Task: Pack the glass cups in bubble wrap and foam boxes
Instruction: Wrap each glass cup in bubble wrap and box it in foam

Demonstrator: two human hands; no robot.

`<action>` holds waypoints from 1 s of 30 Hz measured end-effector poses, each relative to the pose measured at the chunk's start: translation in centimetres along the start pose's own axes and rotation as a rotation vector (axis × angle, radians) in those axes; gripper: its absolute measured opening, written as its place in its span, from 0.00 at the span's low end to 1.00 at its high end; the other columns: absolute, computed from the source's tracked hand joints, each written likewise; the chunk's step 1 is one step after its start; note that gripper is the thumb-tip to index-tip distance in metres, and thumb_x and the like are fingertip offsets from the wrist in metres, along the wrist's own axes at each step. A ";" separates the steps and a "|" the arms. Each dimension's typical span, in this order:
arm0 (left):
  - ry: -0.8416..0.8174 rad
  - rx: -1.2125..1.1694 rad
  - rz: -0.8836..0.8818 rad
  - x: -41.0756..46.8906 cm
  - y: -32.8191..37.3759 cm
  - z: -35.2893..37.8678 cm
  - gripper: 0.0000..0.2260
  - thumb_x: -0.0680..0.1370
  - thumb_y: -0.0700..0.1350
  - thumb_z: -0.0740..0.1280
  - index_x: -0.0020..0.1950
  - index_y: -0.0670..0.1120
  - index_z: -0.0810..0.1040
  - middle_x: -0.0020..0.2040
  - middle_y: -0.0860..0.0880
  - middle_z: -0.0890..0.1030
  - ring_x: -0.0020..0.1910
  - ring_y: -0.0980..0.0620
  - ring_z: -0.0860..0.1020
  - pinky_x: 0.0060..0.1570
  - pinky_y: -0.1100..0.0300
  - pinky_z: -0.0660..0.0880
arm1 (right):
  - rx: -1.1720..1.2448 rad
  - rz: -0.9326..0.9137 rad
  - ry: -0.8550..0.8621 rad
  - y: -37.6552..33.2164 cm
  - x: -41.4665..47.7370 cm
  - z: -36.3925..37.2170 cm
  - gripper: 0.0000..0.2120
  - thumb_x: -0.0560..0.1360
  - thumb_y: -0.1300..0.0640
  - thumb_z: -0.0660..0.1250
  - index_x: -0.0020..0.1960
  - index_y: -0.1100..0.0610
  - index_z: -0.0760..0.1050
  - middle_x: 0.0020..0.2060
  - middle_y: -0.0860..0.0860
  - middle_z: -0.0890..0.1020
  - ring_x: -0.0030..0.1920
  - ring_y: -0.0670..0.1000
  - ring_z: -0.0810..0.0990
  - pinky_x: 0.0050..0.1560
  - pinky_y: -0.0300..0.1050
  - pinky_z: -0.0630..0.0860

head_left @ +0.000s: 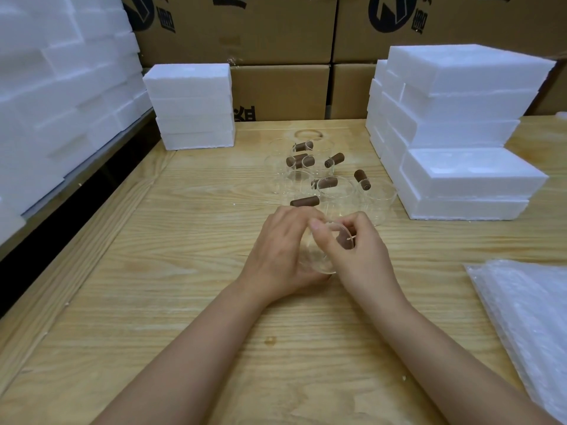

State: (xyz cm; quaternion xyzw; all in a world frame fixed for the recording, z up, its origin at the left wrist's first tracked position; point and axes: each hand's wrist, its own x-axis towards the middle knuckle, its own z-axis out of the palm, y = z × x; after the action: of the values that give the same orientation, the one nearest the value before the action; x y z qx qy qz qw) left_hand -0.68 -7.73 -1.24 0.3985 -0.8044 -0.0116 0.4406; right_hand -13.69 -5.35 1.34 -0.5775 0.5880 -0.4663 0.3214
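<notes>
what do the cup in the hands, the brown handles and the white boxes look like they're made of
Cup: clear glass, glossy; it is see-through, with bright glints on the rim.
Brown handles: probably wood, matte dark brown; plastic can't be ruled out.
White boxes: expanded foam, dull and grainy, with rough, crumbly edges.

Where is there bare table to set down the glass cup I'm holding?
Widest bare wood lies left of your left hand, in front of the small foam box stack. A narrower strip runs right of your right hand, between the right foam boxes and the bubble wrap. Beyond both hands it is crowded with glass cups.
</notes>
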 end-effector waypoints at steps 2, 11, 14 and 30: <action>-0.014 -0.012 -0.031 0.1 -0.1 0.0 0.25 0.67 0.54 0.70 0.56 0.38 0.77 0.53 0.46 0.80 0.53 0.51 0.72 0.55 0.55 0.69 | -0.015 -0.006 -0.030 0.0 0.0 0.0 0.32 0.52 0.27 0.65 0.46 0.48 0.69 0.44 0.45 0.75 0.50 0.53 0.75 0.56 0.53 0.73; 0.014 -0.292 -0.179 0.3 -0.2 -0.7 0.28 0.65 0.54 0.73 0.63 0.51 0.71 0.65 0.54 0.75 0.65 0.50 0.75 0.63 0.41 0.70 | 0.051 -0.254 -0.185 0.3 0.7 -1.9 0.21 0.60 0.42 0.78 0.49 0.41 0.74 0.48 0.41 0.75 0.49 0.39 0.77 0.47 0.27 0.68; 0.001 -0.332 -0.199 0.4 0.0 -0.9 0.30 0.66 0.55 0.73 0.65 0.54 0.68 0.69 0.55 0.72 0.68 0.55 0.72 0.64 0.40 0.69 | 0.142 -0.288 -0.213 0.6 1.0 -2.3 0.19 0.62 0.45 0.76 0.52 0.42 0.77 0.47 0.41 0.76 0.47 0.36 0.78 0.47 0.28 0.70; 0.008 -0.321 -0.211 0.3 -0.1 -1.1 0.32 0.64 0.60 0.74 0.65 0.58 0.67 0.66 0.67 0.70 0.67 0.59 0.72 0.65 0.44 0.70 | 0.242 0.057 -0.048 1.2 1.5 -1.9 0.19 0.79 0.44 0.59 0.40 0.54 0.78 0.23 0.49 0.76 0.21 0.44 0.68 0.23 0.33 0.64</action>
State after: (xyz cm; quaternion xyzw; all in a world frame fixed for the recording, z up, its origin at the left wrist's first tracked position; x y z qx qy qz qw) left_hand 0.06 -7.59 -0.41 0.4053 -0.7441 -0.1843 0.4980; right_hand -16.06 -6.63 1.12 -0.5285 0.5359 -0.5106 0.4157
